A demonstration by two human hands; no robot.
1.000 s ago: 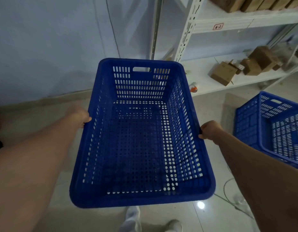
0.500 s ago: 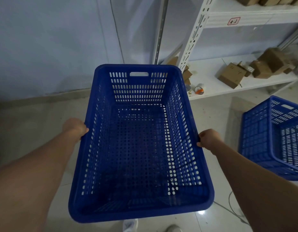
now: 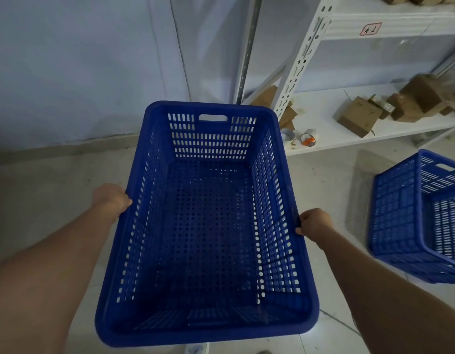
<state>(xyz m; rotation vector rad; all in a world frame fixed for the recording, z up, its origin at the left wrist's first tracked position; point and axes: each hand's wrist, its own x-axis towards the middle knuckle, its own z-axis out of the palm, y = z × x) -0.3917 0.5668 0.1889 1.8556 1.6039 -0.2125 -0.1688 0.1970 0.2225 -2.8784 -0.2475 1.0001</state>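
I carry an empty blue perforated plastic crate (image 3: 280, 159) in front of me, above a pale tiled floor. My left hand (image 3: 109, 200) grips its left long rim about halfway along. My right hand (image 3: 313, 224) grips the right long rim, fingers curled under the edge. The crate's far end has a slotted handle hole and points toward the wall and the shelf post.
A white metal shelf rack (image 3: 321, 34) stands ahead on the right; its low shelf holds cardboard boxes (image 3: 359, 120) and tape rolls (image 3: 307, 139). A second blue crate (image 3: 397, 213) sits on the floor at right. A blue-grey wall (image 3: 68, 72) closes the left.
The crate and both hands have sunk lower in view, and the shelf and the second crate have shifted right. Both grips are unchanged.
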